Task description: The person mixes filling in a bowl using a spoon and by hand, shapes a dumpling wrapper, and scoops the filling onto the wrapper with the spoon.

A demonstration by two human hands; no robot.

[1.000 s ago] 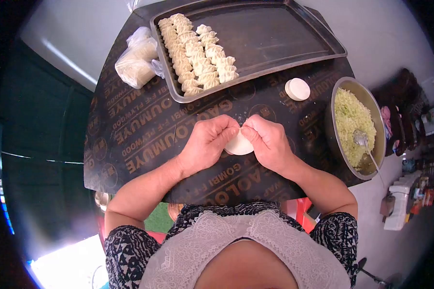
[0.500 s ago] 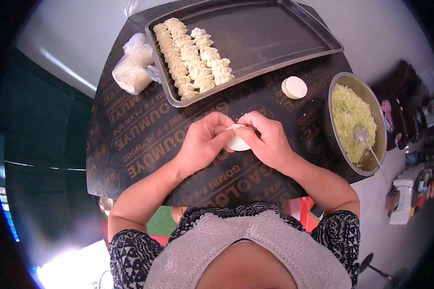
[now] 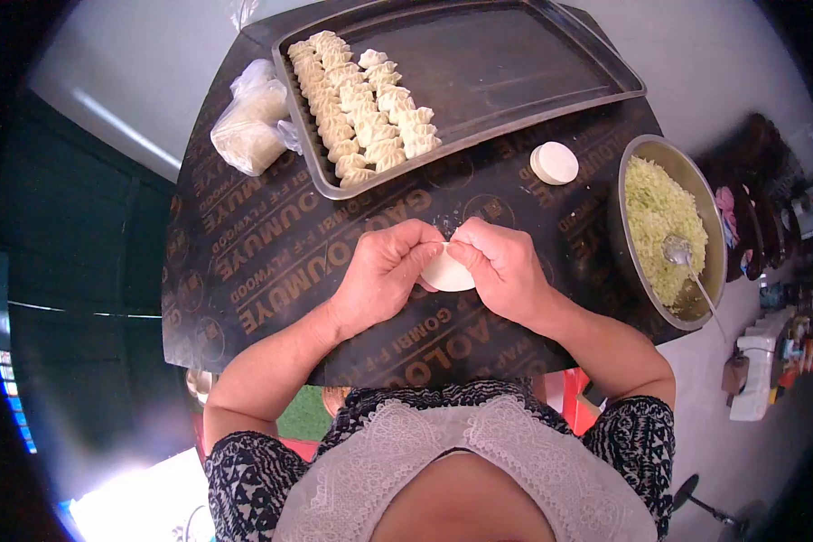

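Between my two hands is a round white dumpling wrapper (image 3: 449, 273), pinched at its far edge by both. My left hand (image 3: 390, 271) has its thumb and fingers closed on the wrapper's left side. On the right side my right hand (image 3: 506, 269) grips it the same way, knuckles close to the left hand's. Whether filling lies inside the wrapper is hidden. Beyond my hands, a small stack of round wrappers (image 3: 555, 163) lies on the dark table. To the right stands a metal bowl (image 3: 625, 237) of chopped pale-green filling (image 3: 664, 217), with a spoon (image 3: 677, 250) in it.
A dark metal tray (image 3: 515, 54) lies at the back of the printed board table (image 3: 235, 307), with rows of pleated dumplings (image 3: 359, 108) on its left part. A plastic bag of wrappers (image 3: 249, 126) sits left of the tray. The table's near edge is close to my body.
Both hands have come slightly nearer to my body with the wrapper. The fingers have shifted along its far edge, and more of its flat face shows.
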